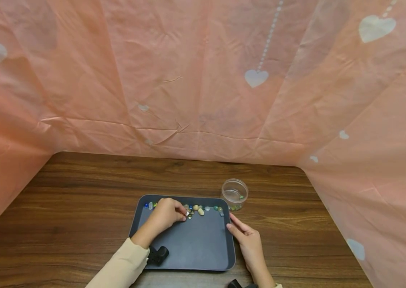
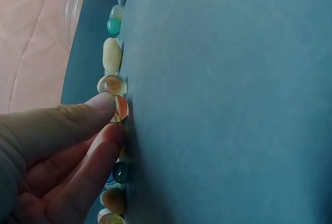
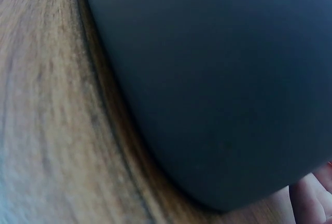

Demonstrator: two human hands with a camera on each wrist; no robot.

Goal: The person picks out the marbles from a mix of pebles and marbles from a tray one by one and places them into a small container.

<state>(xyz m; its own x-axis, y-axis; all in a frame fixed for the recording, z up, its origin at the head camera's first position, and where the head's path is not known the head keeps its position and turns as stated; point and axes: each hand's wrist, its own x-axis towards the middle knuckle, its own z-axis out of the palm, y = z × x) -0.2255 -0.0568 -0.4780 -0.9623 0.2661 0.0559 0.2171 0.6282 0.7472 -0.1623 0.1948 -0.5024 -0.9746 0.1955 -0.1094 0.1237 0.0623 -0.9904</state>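
Fingertips of the left hand (image 1: 165, 216) pinch an orange-streaked glass marble (image 2: 120, 108) on a dark tray (image 1: 195, 248); right hand (image 1: 248, 240), grip seemingly relaxed, rests at the tray's edge.

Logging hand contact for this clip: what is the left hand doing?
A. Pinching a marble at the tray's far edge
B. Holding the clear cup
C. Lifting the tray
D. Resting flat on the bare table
A: the left hand pinches an orange-streaked marble between thumb and finger, in the row along the far edge of the tray.
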